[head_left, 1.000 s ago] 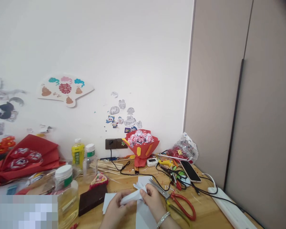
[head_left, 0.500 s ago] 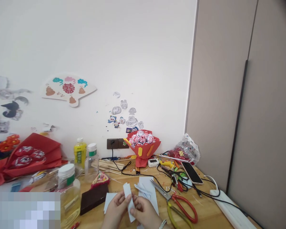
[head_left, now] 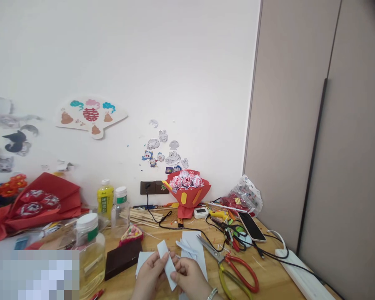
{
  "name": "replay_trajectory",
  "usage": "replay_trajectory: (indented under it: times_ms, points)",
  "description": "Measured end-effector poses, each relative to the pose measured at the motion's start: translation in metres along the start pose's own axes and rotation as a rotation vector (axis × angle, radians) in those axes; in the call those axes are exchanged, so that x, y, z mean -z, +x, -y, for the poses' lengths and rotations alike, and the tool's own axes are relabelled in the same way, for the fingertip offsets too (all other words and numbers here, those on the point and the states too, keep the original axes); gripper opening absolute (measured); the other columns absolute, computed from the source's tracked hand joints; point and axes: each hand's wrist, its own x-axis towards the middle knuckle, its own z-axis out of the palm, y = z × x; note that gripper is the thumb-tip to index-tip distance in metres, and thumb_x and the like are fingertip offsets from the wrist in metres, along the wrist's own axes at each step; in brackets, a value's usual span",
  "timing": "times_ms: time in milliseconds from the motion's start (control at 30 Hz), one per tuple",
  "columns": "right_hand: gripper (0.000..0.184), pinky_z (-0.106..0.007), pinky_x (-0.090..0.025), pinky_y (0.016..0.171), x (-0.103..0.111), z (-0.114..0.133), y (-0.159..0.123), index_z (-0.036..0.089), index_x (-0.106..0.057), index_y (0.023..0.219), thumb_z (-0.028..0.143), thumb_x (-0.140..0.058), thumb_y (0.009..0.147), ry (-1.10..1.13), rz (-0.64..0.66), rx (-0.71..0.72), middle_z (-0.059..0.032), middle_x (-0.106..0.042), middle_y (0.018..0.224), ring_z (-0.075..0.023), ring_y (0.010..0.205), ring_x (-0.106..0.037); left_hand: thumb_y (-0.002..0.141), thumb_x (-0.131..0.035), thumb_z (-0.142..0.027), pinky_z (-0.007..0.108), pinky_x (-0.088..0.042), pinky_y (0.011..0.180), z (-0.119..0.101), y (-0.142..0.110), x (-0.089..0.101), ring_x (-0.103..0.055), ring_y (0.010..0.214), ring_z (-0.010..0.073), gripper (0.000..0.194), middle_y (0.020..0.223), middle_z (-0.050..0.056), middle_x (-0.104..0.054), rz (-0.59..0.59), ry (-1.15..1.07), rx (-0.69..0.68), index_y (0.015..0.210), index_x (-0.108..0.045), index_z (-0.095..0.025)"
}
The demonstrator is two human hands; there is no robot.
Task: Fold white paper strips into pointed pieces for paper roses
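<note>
Between my two hands is a narrow white paper strip (head_left: 166, 262), tilted with its upper end to the left. My left hand (head_left: 152, 268) pinches it near the middle, thumb on its face. Lower down, my right hand (head_left: 187, 273) grips the strip's right edge with thumb and fingers. Beneath and beside the hands lie white paper sheets (head_left: 202, 263), with folded paper pieces (head_left: 187, 248) on top. Just right of them rest large scissors (head_left: 220, 260) with one red and one yellow handle, blades apart.
A dark brown box (head_left: 123, 259) and clear jars (head_left: 87, 233) stand to the left. A red paper bouquet (head_left: 187, 191) is at the back. Cables, a phone (head_left: 251, 227) and a white power strip (head_left: 303, 275) lie on the right. A cupboard (head_left: 287, 125) borders the table.
The upper end of the paper strip has tipped further left, so it slants more. Both hands keep their hold in nearly the same spot.
</note>
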Motion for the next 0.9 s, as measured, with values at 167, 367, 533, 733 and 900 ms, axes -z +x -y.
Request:
replay_trajectory:
  times_ms: [167,367,533,733,900]
  points:
    - [0.036,-0.018,-0.032,0.036,-0.0002,-0.0034,0.001,0.016,-0.042,0.058,0.047,-0.061,0.055,-0.005,0.004,-0.008,0.0043,-0.048,0.048,-0.0066,0.037,-0.042,0.049,-0.074,-0.027,0.027,-0.05,0.06,-0.0011,-0.0018,-0.0014,-0.064,0.069,0.023,0.026,0.067,0.007,-0.069,-0.032,0.009,0.006,0.067,-0.062,-0.013]
    - [0.041,-0.018,-0.031,0.036,-0.0007,0.0002,0.0007,0.016,-0.042,0.059,0.053,-0.061,0.052,0.012,0.005,-0.016,0.0055,-0.047,0.047,-0.0057,0.036,-0.04,0.051,-0.073,-0.023,0.028,-0.051,0.06,-0.0032,-0.0032,-0.0018,-0.064,0.071,0.0241,0.025,0.067,0.007,-0.069,-0.046,-0.01,0.014,0.069,-0.061,-0.012]
    - [0.041,-0.018,-0.03,0.035,-0.0006,0.0028,-0.0014,0.016,-0.042,0.058,0.053,-0.059,0.054,-0.013,0.017,-0.015,0.0058,-0.046,0.045,-0.0053,0.035,-0.039,0.056,-0.07,-0.014,0.028,-0.052,0.058,-0.0049,-0.0022,-0.002,-0.065,0.069,0.0238,0.016,0.064,0.007,-0.069,-0.154,-0.035,-0.02,0.066,-0.057,-0.012]
    - [0.039,-0.018,-0.032,0.035,-0.0006,0.0032,-0.0011,0.016,-0.042,0.058,0.051,-0.06,0.055,-0.02,0.015,-0.027,0.006,-0.045,0.045,-0.0057,0.034,-0.04,0.061,-0.066,-0.013,0.03,-0.052,0.063,-0.0028,0.0,0.0018,-0.065,0.071,0.0233,0.012,0.066,0.008,-0.069,-0.131,-0.048,-0.034,0.069,-0.057,-0.011]
    - [0.039,-0.019,-0.033,0.036,-0.0004,0.004,-0.0022,0.016,-0.042,0.058,0.051,-0.059,0.055,-0.009,0.022,-0.008,0.0055,-0.045,0.044,-0.0065,0.035,-0.041,0.062,-0.066,-0.013,0.032,-0.053,0.063,-0.0004,0.0021,0.0044,-0.064,0.072,0.0244,0.013,0.069,0.009,-0.069,-0.141,-0.053,-0.037,0.07,-0.057,-0.012]
